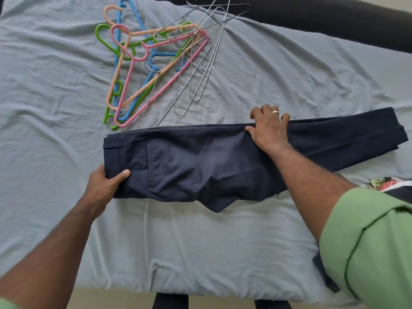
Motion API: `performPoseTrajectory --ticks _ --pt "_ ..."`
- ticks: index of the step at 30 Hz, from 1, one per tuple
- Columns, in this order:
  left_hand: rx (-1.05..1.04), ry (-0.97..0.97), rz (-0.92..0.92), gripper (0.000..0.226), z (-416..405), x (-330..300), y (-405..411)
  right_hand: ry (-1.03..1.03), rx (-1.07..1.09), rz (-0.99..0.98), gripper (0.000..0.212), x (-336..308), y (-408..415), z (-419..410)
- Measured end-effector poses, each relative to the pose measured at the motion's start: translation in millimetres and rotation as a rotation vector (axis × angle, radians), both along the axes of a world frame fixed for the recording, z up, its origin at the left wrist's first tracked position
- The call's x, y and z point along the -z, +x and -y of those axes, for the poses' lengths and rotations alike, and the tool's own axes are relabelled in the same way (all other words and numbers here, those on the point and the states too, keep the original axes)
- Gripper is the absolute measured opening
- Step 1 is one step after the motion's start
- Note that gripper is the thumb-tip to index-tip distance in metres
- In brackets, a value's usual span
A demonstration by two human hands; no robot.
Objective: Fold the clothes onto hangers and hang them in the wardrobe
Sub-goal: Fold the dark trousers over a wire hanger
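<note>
Dark navy trousers (200,166) lie folded lengthwise across the pale blue sheet (55,108), waistband to the left, legs running off to the right. My left hand (104,186) pinches the near corner of the waistband, thumb on top. My right hand (269,128) rests on the far edge of the trousers near mid-length, fingers spread and curling over that edge. A heap of plastic hangers (133,63) in pink, peach, green and blue lies beyond the trousers, with several wire hangers (200,63) beside and over them.
The sheet covers a table or bed whose near edge shows at the bottom. A dark surface (334,21) runs along the back right. A patterned cloth (383,184) peeks out at the right by my green sleeve (367,241).
</note>
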State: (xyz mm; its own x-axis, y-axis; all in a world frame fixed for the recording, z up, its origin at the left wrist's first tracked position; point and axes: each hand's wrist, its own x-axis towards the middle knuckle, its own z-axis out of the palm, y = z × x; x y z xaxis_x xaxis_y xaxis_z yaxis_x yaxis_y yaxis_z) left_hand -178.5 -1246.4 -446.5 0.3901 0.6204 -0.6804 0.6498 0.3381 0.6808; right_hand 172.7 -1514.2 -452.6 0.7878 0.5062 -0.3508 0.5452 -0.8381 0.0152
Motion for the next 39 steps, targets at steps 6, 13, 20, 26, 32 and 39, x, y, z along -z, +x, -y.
performPoseTrajectory --ticks 6,13,20,26,32,39 --pt "-0.112 -0.024 -0.022 0.032 -2 -11 15 0.298 -0.036 0.072 0.013 -1 -83 24" --pt "-0.046 0.134 -0.135 0.028 -37 0 47 0.273 -0.187 -0.103 0.033 10 -136 24" --pt "0.078 0.296 -0.251 0.023 -45 13 49 0.081 -0.098 -0.356 0.037 17 -124 4" --pt "0.340 0.771 -0.583 0.046 -12 -8 49 -0.024 -0.100 -0.456 0.044 13 -114 -8" --pt "1.062 0.858 -0.304 0.062 66 -20 95 0.087 -0.057 -0.561 0.036 11 -107 -6" --pt "1.246 0.767 -0.259 0.081 169 -14 188 0.391 0.115 -0.542 0.021 2 -58 75"
